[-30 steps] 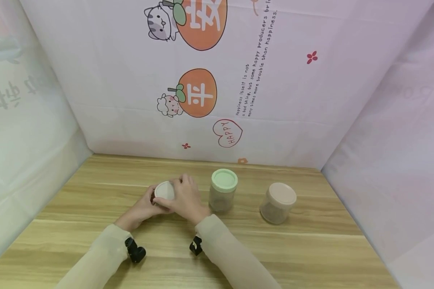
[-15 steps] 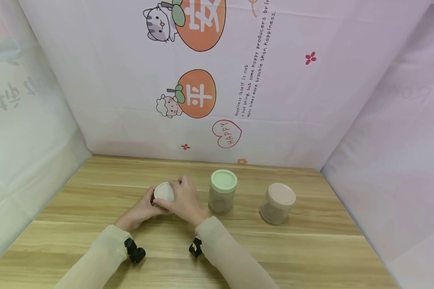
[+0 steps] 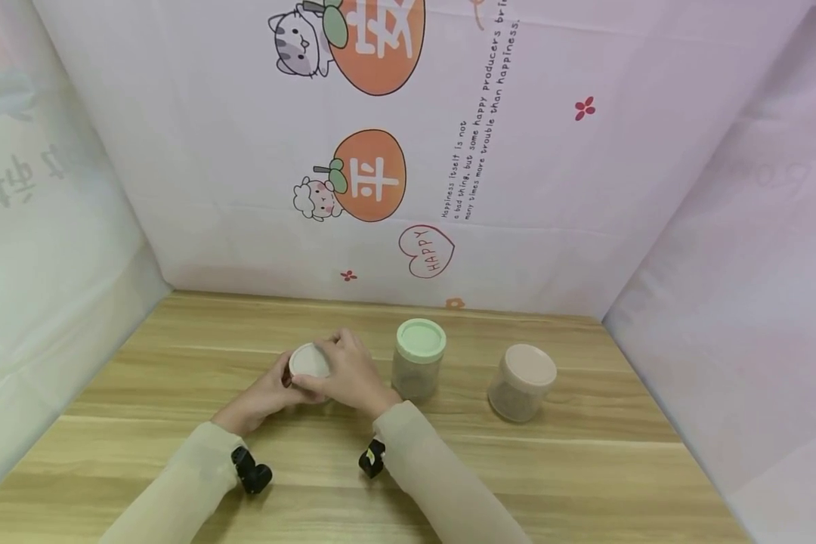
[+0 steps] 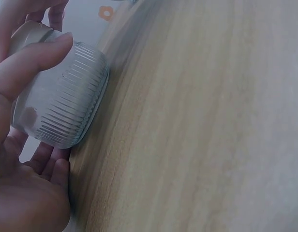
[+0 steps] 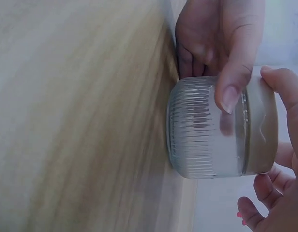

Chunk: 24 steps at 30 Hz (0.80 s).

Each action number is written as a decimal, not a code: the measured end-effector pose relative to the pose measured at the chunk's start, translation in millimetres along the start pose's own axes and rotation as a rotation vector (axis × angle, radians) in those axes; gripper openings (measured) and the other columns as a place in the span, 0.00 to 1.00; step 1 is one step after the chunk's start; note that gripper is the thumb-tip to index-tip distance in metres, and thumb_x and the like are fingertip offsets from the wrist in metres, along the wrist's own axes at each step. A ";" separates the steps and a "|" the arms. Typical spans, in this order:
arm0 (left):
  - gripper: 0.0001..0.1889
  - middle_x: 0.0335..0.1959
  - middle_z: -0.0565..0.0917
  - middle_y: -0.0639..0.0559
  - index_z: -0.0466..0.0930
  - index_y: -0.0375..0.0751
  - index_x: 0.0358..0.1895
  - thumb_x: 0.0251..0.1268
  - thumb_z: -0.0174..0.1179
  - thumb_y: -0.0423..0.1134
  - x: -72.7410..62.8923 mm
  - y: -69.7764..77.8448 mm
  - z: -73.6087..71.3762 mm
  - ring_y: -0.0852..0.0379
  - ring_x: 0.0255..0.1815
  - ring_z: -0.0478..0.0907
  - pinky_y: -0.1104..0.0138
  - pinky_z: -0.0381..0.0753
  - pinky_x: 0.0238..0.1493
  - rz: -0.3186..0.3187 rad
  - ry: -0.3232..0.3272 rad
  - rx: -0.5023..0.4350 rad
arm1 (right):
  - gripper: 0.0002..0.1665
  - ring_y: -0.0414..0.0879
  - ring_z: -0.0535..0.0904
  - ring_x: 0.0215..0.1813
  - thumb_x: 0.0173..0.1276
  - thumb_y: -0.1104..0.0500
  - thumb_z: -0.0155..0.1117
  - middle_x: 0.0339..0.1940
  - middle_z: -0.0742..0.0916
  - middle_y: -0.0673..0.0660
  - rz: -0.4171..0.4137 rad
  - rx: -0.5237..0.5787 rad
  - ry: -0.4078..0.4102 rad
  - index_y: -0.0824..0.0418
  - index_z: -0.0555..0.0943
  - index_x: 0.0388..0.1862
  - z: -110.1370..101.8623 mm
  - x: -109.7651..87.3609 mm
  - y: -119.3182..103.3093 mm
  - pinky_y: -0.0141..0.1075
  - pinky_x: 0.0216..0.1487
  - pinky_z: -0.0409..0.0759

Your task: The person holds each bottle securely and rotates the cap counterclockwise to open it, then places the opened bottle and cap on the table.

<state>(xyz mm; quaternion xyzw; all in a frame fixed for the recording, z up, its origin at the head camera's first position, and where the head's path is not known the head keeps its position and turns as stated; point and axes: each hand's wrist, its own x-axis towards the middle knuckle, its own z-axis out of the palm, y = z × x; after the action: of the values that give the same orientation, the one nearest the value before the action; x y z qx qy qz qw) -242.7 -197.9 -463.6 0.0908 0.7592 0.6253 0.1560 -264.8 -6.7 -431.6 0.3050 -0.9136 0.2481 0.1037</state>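
Observation:
A clear ribbed glass jar (image 5: pixel 202 137) stands upright on the table, left of the middle, with a whitish lid (image 3: pixel 307 360) on its top. My left hand (image 3: pixel 267 394) grips the jar body from the left, its thumb lying along the glass in the left wrist view. From the right, my right hand (image 3: pixel 355 379) holds the lid's rim between thumb and fingers. The fingertips spread around the lid in the right wrist view. From above, both hands hide most of the glass body.
Just right of the hands stands a jar with a green lid (image 3: pixel 421 340). Farther right is a jar with a pinkish-beige lid (image 3: pixel 530 366). The wooden table (image 3: pixel 585 468) meets a printed cloth wall (image 3: pixel 517 264) at the back, with cloth also on both sides.
My right wrist and sleeve have shifted slightly to the right, and the right fingers have moved a little on the lid. The left hand and the jars stay in place.

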 end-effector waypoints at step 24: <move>0.55 0.79 0.49 0.37 0.39 0.44 0.81 0.61 0.73 0.41 0.8 0.0 -2.4 0.36 0.79 0.43 0.35 0.47 0.72 -0.033 0.001 0.012 | 0.42 0.49 0.66 0.66 0.61 0.40 0.61 0.72 0.73 0.52 -0.093 -0.077 -0.127 0.50 0.71 0.75 -11.1 -3.0 -1.5 0.46 0.63 0.68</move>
<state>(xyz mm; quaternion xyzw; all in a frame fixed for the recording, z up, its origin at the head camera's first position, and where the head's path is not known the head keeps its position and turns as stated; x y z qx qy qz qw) -244.3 -199.9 -463.3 0.0787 0.7646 0.6180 0.1654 -261.1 -0.5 -422.5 0.3579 -0.9120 0.1881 0.0687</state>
